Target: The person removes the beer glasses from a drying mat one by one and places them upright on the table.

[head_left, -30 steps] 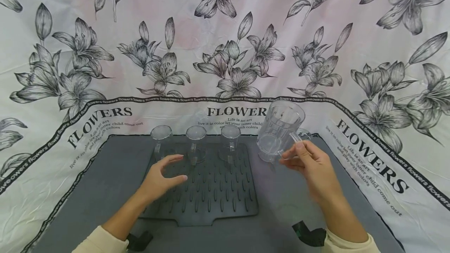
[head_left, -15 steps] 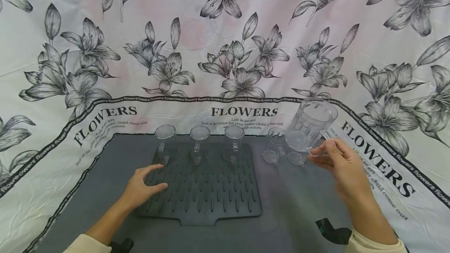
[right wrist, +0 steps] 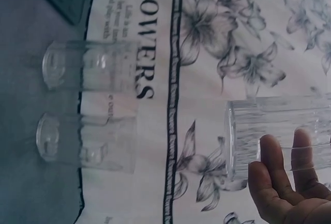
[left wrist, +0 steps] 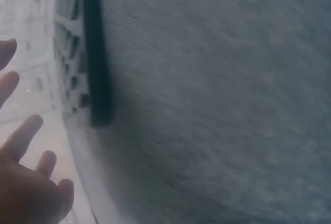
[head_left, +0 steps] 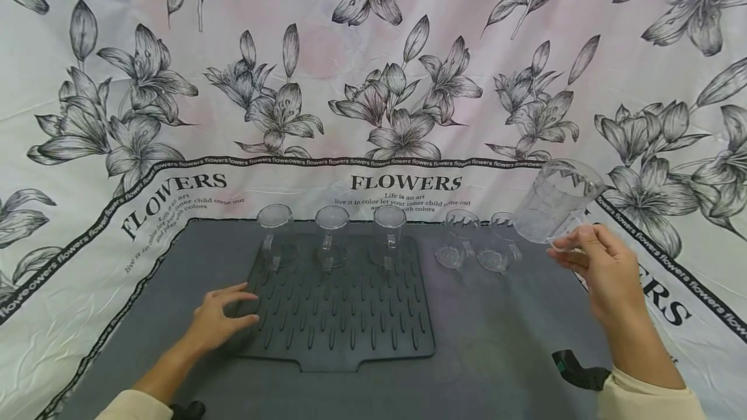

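Observation:
In the head view, my right hand (head_left: pixel 609 277) grips a clear mug (head_left: pixel 554 203) by its handle. The mug hangs in the air at the right, rim upward and slightly tilted. Two clear mugs stand upright on the table to its left, a near one (head_left: pixel 495 251) and a farther one (head_left: pixel 454 248). Along the back of a dark ridged mat (head_left: pixel 344 342) are three more clear mugs, seemingly upside down, one of them at the left (head_left: pixel 275 238). My left hand (head_left: pixel 216 319) hovers beside the mat's left edge, fingers spread and holding nothing.
The grey table (head_left: pixel 484 355) meets a white flower-printed cloth (head_left: pixel 403 96) behind and at both sides. Dark straps or mounts sit near both wrists, the right one (head_left: pixel 578 371) plainest. The left wrist view is blurred.
My right hand has carried the mug rightward, off from in front of the two standing mugs, which now show fully. My left hand has drawn back leftward from the mugs on the mat.

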Demonstrator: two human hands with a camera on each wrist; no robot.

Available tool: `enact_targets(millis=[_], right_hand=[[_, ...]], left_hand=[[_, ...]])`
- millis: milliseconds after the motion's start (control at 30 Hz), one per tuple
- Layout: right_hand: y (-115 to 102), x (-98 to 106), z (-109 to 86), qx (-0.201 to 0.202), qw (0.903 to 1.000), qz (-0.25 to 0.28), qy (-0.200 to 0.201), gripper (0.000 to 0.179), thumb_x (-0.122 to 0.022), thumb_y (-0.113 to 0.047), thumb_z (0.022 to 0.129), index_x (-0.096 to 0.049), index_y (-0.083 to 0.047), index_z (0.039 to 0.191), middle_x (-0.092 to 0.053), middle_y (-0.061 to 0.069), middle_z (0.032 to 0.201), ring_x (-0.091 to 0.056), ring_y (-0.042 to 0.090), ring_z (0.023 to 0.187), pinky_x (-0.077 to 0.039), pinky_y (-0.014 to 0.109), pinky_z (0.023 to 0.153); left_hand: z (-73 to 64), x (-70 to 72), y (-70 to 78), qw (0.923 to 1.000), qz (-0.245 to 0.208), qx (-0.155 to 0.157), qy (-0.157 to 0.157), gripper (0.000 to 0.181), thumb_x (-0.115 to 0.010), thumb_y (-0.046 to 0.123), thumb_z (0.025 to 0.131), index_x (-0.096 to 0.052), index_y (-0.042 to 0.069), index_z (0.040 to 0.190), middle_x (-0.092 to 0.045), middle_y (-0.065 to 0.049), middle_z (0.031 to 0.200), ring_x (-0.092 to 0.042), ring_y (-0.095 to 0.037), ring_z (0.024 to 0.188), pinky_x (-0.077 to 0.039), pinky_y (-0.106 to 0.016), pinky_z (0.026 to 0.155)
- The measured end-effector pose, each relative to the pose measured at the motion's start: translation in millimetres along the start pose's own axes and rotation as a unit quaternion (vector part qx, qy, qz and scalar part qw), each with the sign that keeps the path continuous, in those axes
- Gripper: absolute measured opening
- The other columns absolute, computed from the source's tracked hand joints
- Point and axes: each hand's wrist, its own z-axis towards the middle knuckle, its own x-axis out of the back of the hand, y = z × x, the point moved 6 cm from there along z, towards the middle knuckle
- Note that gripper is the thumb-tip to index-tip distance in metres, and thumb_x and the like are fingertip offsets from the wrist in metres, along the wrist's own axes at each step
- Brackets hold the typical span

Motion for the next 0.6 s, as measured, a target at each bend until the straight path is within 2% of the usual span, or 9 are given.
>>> enact_targets(millis=[167, 300, 400, 600], right_hand=[[10, 15, 10.9, -0.011, 0.9997, 0.021, 0.008, 0.031, -0.052, -0.024, 0.101, -0.056, 0.007, 0.098, -0.066, 0.009, 0.091, -0.070, 0.021, 0.079, -0.054, 0.025, 0.074], [20, 24, 16.8, -0.017, 0.9992, 0.031, 0.016, 0.031, -0.051, -0.023, 0.101, -0.054, 0.008, 0.099, -0.064, 0.010, 0.091, -0.070, 0.022, 0.079, -0.054, 0.028, 0.074], [26, 28, 19.6, -0.024, 0.9989, 0.036, 0.018, 0.031, -0.052, -0.024, 0.100, -0.054, 0.007, 0.099, -0.063, 0.010, 0.091, -0.070, 0.023, 0.079, -0.054, 0.028, 0.075], [39, 34, 23.6, -0.031, 0.9987, 0.026, 0.031, 0.037, -0.055, -0.029, 0.098, -0.053, 0.008, 0.100, -0.063, 0.009, 0.090, -0.070, 0.021, 0.079, -0.054, 0.026, 0.074]], left_hand=[[-3.7, -3.4, -11.8, 0.9996, 0.021, 0.005, -0.019, 0.021, -0.082, 0.021, 0.077, -0.074, 0.016, 0.095, -0.052, -0.020, 0.136, -0.032, -0.048, 0.124, -0.016, -0.071, 0.089], [-7.5, -7.5, -20.2, 0.9978, 0.041, 0.011, -0.050, 0.015, -0.083, 0.024, 0.075, -0.069, 0.025, 0.081, -0.054, -0.017, 0.135, -0.032, -0.051, 0.124, -0.017, -0.072, 0.088], [-8.6, -10.1, -25.9, 0.9967, 0.044, 0.014, -0.067, 0.017, -0.083, 0.025, 0.075, -0.067, 0.029, 0.080, -0.052, -0.017, 0.137, -0.030, -0.052, 0.125, -0.016, -0.070, 0.088], [-6.8, -10.9, -30.6, 0.9969, 0.024, 0.005, -0.074, 0.018, -0.083, 0.024, 0.075, -0.067, 0.029, 0.082, -0.049, -0.018, 0.139, -0.025, -0.053, 0.125, -0.014, -0.068, 0.086]])
